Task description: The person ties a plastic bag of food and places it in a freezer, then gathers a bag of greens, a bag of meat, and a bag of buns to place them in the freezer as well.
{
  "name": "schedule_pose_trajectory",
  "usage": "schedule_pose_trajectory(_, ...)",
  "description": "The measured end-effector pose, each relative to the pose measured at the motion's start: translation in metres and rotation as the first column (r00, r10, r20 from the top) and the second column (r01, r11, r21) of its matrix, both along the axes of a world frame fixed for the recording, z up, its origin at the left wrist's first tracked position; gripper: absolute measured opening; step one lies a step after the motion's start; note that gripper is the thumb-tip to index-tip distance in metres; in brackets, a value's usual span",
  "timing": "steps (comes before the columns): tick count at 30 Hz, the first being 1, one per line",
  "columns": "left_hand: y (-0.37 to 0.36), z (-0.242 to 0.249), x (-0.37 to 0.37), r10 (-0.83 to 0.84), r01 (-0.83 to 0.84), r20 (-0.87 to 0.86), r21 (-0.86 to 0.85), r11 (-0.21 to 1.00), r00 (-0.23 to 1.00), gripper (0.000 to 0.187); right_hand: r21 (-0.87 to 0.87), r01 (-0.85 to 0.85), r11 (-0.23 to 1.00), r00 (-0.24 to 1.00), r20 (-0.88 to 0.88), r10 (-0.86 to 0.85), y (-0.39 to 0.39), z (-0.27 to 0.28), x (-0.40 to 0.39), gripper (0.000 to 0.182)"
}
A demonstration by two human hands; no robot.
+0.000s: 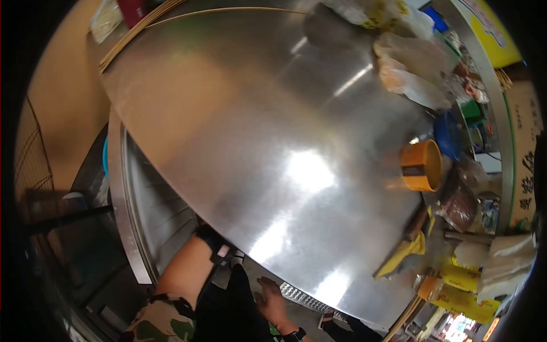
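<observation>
My left forearm, in a camouflage sleeve, reaches up to the near edge of a shiny metal table. A black band with a small device is around its wrist; the fingers are hidden at the table edge, so what they hold cannot be made out. Below that edge is my right hand, with a dark watch on its wrist. Its fingers are loosely bent and apart, with nothing visible in them. An orange cup-like container stands at the table's right side.
Plastic bags lie at the upper right. Thin sticks cross the upper left. A yellow cloth or wrapper and yellow packets are at the lower right. Another person's foot shows below the table.
</observation>
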State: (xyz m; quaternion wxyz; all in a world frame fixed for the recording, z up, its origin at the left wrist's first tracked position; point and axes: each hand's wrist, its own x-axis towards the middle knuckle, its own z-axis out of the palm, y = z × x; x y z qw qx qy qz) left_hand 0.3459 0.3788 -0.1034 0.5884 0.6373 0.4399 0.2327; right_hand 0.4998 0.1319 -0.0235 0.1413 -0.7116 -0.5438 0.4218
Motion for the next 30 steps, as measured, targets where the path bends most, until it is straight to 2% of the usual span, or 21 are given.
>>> schedule_pose_trajectory(2,-0.015,0.015,-0.012,-0.070,0.090,-0.167,0.112,0.990,0.983,0.034,-0.024,0.032,0.999,0.999,0.041,-0.031,-0.015,0.000,0.023,0.040)
schedule_pose_trajectory(3,-0.028,0.025,-0.020,-0.086,0.085,-0.126,-0.012,0.996,0.988,0.034,0.000,0.073,0.997,0.997,0.037,-0.073,-0.020,0.003,0.031,0.038)
schedule_pose_trajectory(4,-0.038,0.034,-0.026,0.105,0.006,0.194,-0.499,0.867,0.975,0.036,-0.060,0.092,0.994,0.996,0.012,-0.091,-0.024,0.009,0.036,0.038)
schedule_pose_trajectory(5,-0.049,0.043,-0.032,0.491,-0.028,0.257,-0.865,0.501,0.832,0.038,-0.116,0.103,0.988,0.994,-0.015,-0.106,-0.027,0.014,0.041,0.037)
schedule_pose_trajectory(6,-0.060,0.070,-0.053,0.316,0.020,0.284,-0.772,0.635,0.905,0.038,-0.169,0.108,0.980,0.992,-0.043,-0.117,-0.031,0.018,0.045,0.037)
schedule_pose_trajectory(7,-0.064,0.122,-0.065,0.304,-0.080,0.185,-0.723,0.686,0.935,0.032,-0.162,0.055,0.985,0.996,-0.062,-0.066,-0.037,0.019,0.047,0.037)
schedule_pose_trajectory(9,-0.076,0.177,-0.112,0.322,-0.218,0.179,-0.439,0.872,0.930,0.029,-0.144,-0.050,0.988,0.995,-0.089,0.037,-0.053,0.010,0.051,0.036)
schedule_pose_trajectory(10,-0.085,0.189,-0.139,0.432,-0.430,0.004,-0.088,0.899,0.902,0.028,-0.136,-0.118,0.984,0.988,-0.112,0.103,-0.060,0.004,0.055,0.038)
schedule_pose_trajectory(11,-0.095,0.198,-0.161,0.583,-0.534,-0.113,0.292,0.793,0.804,0.028,-0.131,-0.187,0.974,0.977,-0.131,0.170,-0.069,-0.002,0.059,0.040)
schedule_pose_trajectory(12,-0.100,0.210,-0.173,0.769,-0.662,-0.107,0.444,0.604,0.630,0.030,-0.128,-0.254,0.959,0.961,-0.148,0.235,-0.072,-0.004,0.065,0.042)
schedule_pose_trajectory(14,-0.139,0.081,-0.245,0.881,-0.809,-0.229,0.352,0.471,0.414,0.037,-0.161,-0.266,0.950,0.947,-0.225,0.228,-0.073,0.005,0.081,0.043)
schedule_pose_trajectory(15,-0.141,0.113,-0.214,0.838,-0.854,-0.175,-0.170,0.492,0.517,0.045,-0.179,-0.265,0.948,0.941,-0.264,0.213,-0.075,0.010,0.090,0.043)
schedule_pose_trajectory(16,-0.142,0.150,-0.180,0.816,-0.722,-0.203,-0.610,0.327,0.541,0.053,-0.155,-0.286,0.946,0.945,-0.208,0.251,-0.070,0.024,0.098,0.043)
schedule_pose_trajectory(18,-0.154,0.057,-0.182,0.706,-0.757,-0.287,-0.355,0.549,0.647,0.064,-0.227,-0.251,0.941,0.962,-0.163,0.217,-0.063,0.068,0.119,0.042)
schedule_pose_trajectory(19,-0.146,0.082,-0.165,0.673,-0.696,-0.256,-0.479,0.535,0.694,0.064,-0.215,-0.213,0.953,0.969,-0.169,0.179,-0.065,0.080,0.128,0.040)
schedule_pose_trajectory(21,-0.125,0.169,-0.112,0.610,-0.539,-0.178,-0.691,0.481,0.772,0.064,-0.180,-0.140,0.974,0.977,-0.183,0.106,-0.071,0.100,0.146,0.038)
schedule_pose_trajectory(22,-0.119,0.160,-0.101,0.574,-0.528,-0.204,-0.700,0.480,0.793,0.062,-0.182,-0.103,0.978,0.980,-0.186,0.069,-0.073,0.111,0.152,0.037)
schedule_pose_trajectory(24,-0.106,0.147,-0.074,0.612,-0.385,-0.005,-0.781,0.491,0.791,0.058,-0.183,-0.038,0.982,0.979,-0.205,-0.001,-0.077,0.132,0.162,0.035)
schedule_pose_trajectory(26,-0.086,0.168,-0.057,0.435,-0.085,0.166,-0.861,0.502,0.885,0.056,-0.217,0.067,0.974,0.945,-0.298,-0.132,-0.084,0.147,0.175,0.033)
schedule_pose_trajectory(27,-0.075,0.183,-0.048,0.346,0.063,0.257,-0.873,0.483,0.902,0.055,-0.235,0.129,0.963,0.922,-0.328,-0.203,-0.087,0.158,0.179,0.034)
schedule_pose_trajectory(30,-0.056,0.225,-0.037,0.053,0.069,0.152,-0.697,0.714,0.987,0.052,-0.262,0.268,0.927,0.821,-0.441,-0.362,-0.093,0.183,0.193,0.035)
